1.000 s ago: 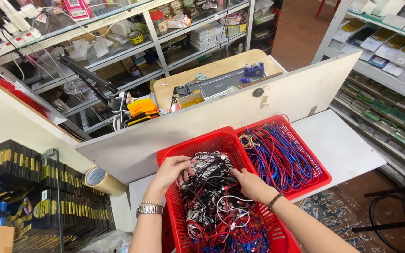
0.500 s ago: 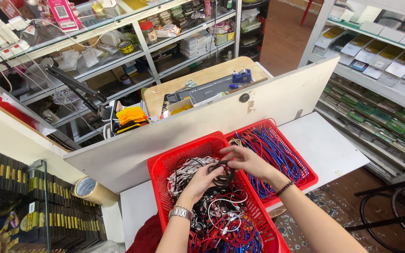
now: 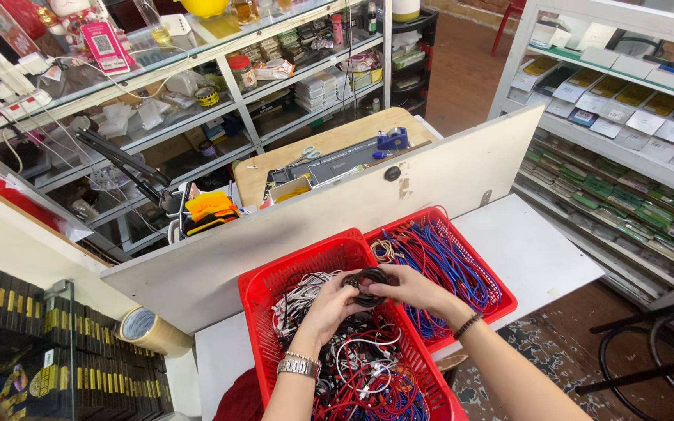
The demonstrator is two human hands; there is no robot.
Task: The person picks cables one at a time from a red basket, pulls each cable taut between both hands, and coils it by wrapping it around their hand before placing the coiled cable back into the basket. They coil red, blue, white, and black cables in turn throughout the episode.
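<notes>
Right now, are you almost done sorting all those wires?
Not nearly. The right basket already holds a bunch of blue and red cables. Both hands, left hand and right hand, hold one black coiled cable. The left basket remains full of tangled cables.

Black-and-yellow boxes (image 3: pixel 56 351) stacked lower left; pink sign card (image 3: pixel 104 45) on glass shelf; flat packets (image 3: pixel 633 109) on right shelves

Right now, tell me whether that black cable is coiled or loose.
Coiled: the black cable forms a tight ring between left hand and right hand.
</notes>
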